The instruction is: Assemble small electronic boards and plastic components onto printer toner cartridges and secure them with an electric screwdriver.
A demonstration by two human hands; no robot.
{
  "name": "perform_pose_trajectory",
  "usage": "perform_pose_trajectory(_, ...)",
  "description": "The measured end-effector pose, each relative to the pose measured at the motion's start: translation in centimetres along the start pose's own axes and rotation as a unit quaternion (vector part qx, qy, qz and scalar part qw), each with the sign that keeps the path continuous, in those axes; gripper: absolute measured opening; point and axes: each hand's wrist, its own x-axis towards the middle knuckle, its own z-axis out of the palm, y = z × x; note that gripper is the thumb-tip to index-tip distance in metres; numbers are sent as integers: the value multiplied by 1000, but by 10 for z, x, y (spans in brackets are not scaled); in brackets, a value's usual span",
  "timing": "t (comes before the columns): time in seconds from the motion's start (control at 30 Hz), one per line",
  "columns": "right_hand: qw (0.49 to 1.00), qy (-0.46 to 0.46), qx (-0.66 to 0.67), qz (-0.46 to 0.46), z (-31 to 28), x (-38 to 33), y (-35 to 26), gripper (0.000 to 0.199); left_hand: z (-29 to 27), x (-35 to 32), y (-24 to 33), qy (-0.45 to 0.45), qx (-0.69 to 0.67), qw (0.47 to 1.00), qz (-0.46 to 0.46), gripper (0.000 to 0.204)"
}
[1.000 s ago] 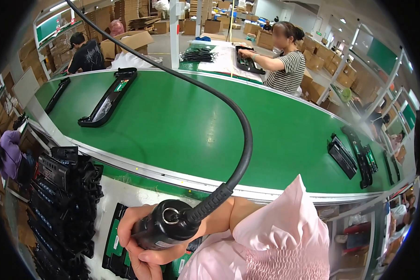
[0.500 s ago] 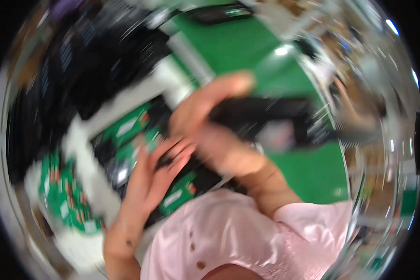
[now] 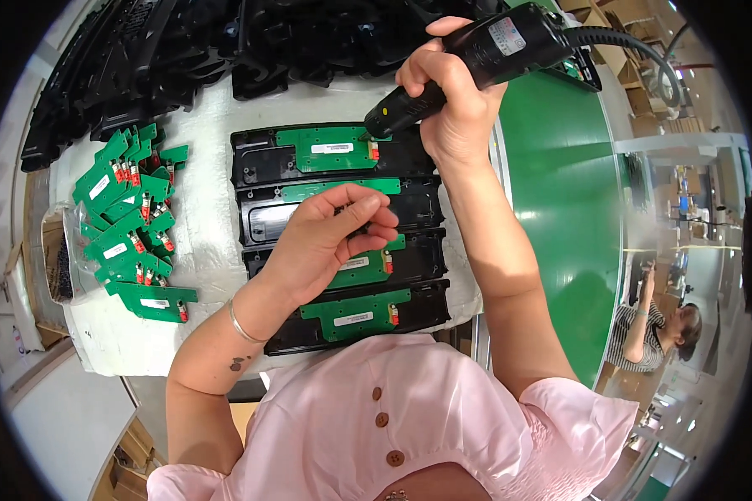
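My right hand (image 3: 459, 104) is wrapped round a black corded electric screwdriver (image 3: 522, 46). Its tip points down at the right end of a green circuit board (image 3: 334, 150), beside a red connector. That board lies in the farthest of several black plastic housings (image 3: 257, 159), laid in a column. Over the middle housings hovers my left hand (image 3: 330, 234), fingers curled and thumb pinched in. Whatever it may hold is hidden. Below it, another green board (image 3: 351, 320) sits in the nearest housing; the left hand partly covers the boards between.
Loose green boards with red connectors pile up at the left (image 3: 134, 225). Beside them stands a clear bag of small dark parts (image 3: 61, 255). Black plastic mouldings (image 3: 159, 58) fill the far side. A green conveyor belt (image 3: 560, 200) runs on the right; beyond it another person (image 3: 652, 334) is seen.
The screwdriver has swung from right of my hands to the farthest board. My left fingers, spread before, have curled in. The earlier view is blurred and tilted.
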Motion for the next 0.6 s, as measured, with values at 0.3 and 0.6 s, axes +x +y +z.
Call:
perform_pose_trajectory(0.3,996,-18,54,64,7,8,1,26,-9,2,6,42,-48,998,-13,17)
perform_pose_trajectory(0.6,995,-94,-33,16,9,12,12,10,-20,0,5,39,-109,993,8,17)
